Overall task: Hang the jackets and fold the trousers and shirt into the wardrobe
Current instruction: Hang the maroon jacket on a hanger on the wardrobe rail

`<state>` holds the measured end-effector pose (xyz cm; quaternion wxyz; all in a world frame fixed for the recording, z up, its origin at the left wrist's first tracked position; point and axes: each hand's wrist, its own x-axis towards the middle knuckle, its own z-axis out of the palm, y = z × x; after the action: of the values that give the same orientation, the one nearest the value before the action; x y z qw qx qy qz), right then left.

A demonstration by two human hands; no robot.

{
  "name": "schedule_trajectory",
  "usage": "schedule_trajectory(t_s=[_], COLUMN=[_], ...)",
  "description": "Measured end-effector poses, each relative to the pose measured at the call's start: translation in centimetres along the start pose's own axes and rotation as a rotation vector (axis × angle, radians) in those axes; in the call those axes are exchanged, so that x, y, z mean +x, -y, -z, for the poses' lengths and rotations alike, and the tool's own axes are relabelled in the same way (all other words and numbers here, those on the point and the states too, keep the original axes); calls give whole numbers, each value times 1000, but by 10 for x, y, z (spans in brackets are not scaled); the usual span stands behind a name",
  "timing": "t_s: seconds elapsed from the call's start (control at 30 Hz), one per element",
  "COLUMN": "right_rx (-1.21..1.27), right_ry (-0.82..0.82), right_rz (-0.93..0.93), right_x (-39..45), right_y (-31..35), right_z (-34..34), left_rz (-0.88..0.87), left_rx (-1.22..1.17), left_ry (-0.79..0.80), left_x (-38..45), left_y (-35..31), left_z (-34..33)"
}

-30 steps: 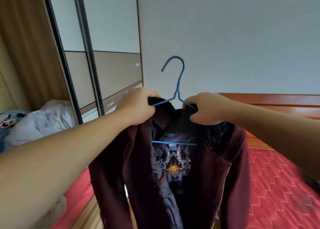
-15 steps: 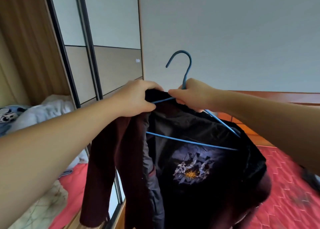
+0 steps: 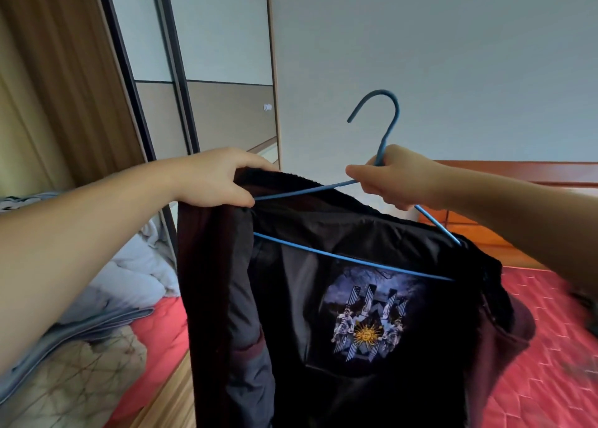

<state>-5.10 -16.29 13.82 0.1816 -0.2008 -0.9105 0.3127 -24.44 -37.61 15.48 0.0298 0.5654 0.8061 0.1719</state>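
Note:
A dark maroon jacket (image 3: 210,282) with black lining and a printed emblem hangs in front of me on a blue wire hanger (image 3: 386,130). My left hand (image 3: 220,178) grips the jacket's collar at its left shoulder, over the hanger's left arm. My right hand (image 3: 398,177) grips the hanger at the base of its hook. The hanger's right end sits inside the right shoulder. The wardrobe (image 3: 207,71) with sliding doors stands behind, to the left.
A bed with a red patterned cover (image 3: 550,346) lies below and to the right, with a wooden headboard (image 3: 517,169) behind. Crumpled white and grey bedding (image 3: 129,275) lies at the left. A brown curtain (image 3: 58,71) hangs at far left.
The jacket has opened out on the hanger. My right hand moved from the right shoulder to the base of the hook. My left hand has moved left with the collar.

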Motion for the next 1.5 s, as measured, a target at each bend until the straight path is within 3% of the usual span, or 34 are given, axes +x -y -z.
schedule_trajectory(t_s=[0.33,0.47,0.57,0.77,0.9,1.03,1.23,1.5], right_rx=[102,107,58,0,-51,-81,-57,126], right_ry=[31,-29,-59,-86,-100,-82,-13,-53], right_rz=[-74,-99,-91,-57,-34,-28,-50,-111], right_x=[-9,-7,-8,-15,-12,-10,-18,-24], right_y=[-1,8,14,8,8,5,-9,-22], right_z=[1,-6,-8,-15,-19,-21,-5,4], left_rz=[26,-12,-17,161,179,8,14,55], left_rx=[-77,-18,-132,-251,-142,287,-34,-24], left_ry=[96,-13,-54,48,-39,-66,-91,-177], left_x=[-10,6,18,17,19,23,30,10], left_y=[14,-8,-22,-22,-22,-24,-27,-2], left_z=[-11,-17,-16,-12,-17,-33,-10,-27])
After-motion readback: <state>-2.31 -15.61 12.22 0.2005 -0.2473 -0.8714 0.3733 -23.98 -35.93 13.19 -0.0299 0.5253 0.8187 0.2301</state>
